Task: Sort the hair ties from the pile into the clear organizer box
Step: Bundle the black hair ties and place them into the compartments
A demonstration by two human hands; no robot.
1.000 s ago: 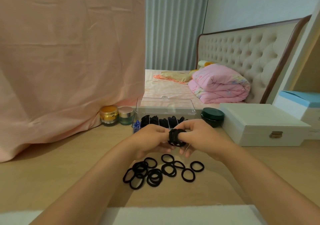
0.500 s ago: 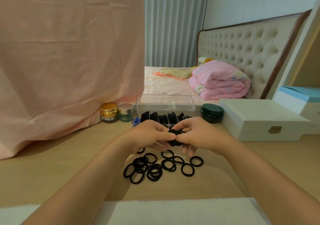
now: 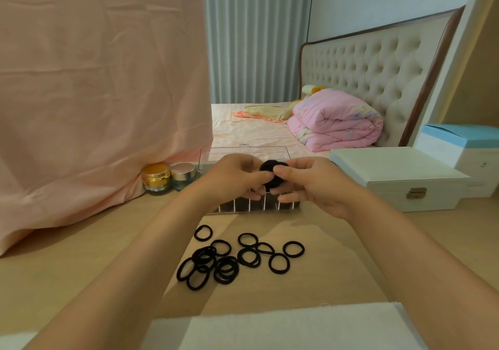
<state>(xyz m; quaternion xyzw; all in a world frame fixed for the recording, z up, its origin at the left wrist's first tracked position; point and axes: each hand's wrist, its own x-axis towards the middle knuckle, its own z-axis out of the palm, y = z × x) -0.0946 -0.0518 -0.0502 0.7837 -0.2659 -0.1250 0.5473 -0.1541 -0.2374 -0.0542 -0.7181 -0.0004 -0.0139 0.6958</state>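
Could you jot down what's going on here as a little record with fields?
Activity: sorting hair ties
Left hand: pinching bundle of black hair ties
Right hand: pinching the same bundle
Bundle position: above clear organizer box
Box lid: open, upright
Loose pile: black ties on wooden table
Nearby: two jars, white case

Legible text, labels, brands, numbers, signs: none.

Checked surfaces, relative to the right hand (image 3: pixel 318 185):
- White latch box (image 3: pixel 399 179), just right of the hand: lid and front plain; brass clasp unmarked.
- White and blue carton (image 3: pixel 459 147), further right and behind: a small dark mark on its white face, too small to read.

Relative to the left hand (image 3: pixel 232 179):
- Gold-lidded jar (image 3: pixel 156 178), to its left: patterned band, no letters made out.
- Silver-lidded jar (image 3: pixel 183 175), just left: no readable label.
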